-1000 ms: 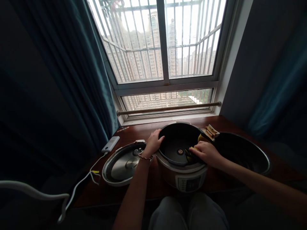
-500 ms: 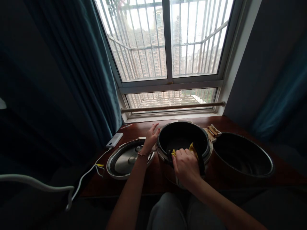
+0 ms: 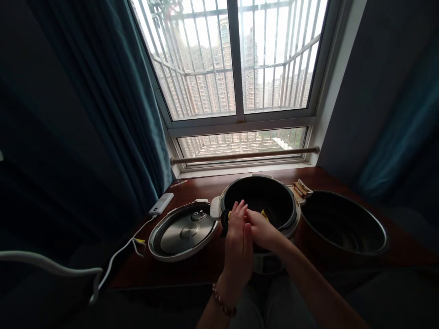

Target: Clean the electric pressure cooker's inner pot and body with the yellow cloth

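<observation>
A blue fabric curtain (image 3: pixel 113 100) hangs left of the grey-framed glass window (image 3: pixel 236 68), across whose lower part runs a pale round rail (image 3: pixel 245 156). A white rectangular device (image 3: pixel 161 204), joined to a white cable (image 3: pixel 118 250), lies on the reddish-brown wooden tabletop (image 3: pixel 206 185).

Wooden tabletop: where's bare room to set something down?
Behind the steel-faced lid, between white device and multicooker; also a dim strip before the lid. Crowded: lid, multicooker, black-lined pot side by side, left hand and right hand over the multicooker's near rim.

We can read no lettering, brand or number here. The control panel (image 3: pixel 267 263) on the cooker (image 3: pixel 259 194) is too dark, the round marks (image 3: pixel 179 183) on the tabletop (image 3: pixel 203 186) too small.
</observation>
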Motion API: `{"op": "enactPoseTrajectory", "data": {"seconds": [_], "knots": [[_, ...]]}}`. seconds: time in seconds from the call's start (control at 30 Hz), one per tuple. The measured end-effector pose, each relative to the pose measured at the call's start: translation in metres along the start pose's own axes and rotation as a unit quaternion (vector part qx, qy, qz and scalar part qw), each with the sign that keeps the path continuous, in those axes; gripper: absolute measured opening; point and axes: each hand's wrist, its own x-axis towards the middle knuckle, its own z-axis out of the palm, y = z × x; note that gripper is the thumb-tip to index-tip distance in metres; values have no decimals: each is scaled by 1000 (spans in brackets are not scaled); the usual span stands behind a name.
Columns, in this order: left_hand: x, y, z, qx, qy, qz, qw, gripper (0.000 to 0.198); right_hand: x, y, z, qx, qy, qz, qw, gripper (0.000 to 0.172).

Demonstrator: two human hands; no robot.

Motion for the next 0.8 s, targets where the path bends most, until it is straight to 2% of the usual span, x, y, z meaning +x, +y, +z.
{"op": "enactPoseTrajectory", "data": {"seconds": [0.07, 0.13, 0.2, 0.27, 0.37, 0.47, 0.6, 0.8], "knots": [[-4, -9, 8, 60, -37, 11, 997, 47, -3, 5, -17, 173, -25, 17, 985, 26], [-6, -17, 12, 129, -72, 33, 989, 51, -8, 12, -31, 226, 28, 35, 973, 30], [-6, -21, 12, 174, -85, 55, 979, 44, -14, 20, -41, 170, 140, 29, 975, 34], [-4, -22, 8, 189, -95, 72, 975, 32, -20, 27, -50, 43, 241, -6, 970, 33], [2, -24, -5, 184, -137, 101, 968, 24, -31, 35, -62, -144, 313, -49, 937, 29], [14, -35, -24, 172, -193, 129, 957, 25, -38, 44, -69, -229, 324, -48, 917, 28], [35, -61, -53, 157, -256, 156, 941, 26, -43, 61, -67, -264, 302, -59, 914, 27], [64, -85, -81, 207, -208, 99, 951, 29, -48, 74, -58, -323, 266, -94, 903, 25]]}}
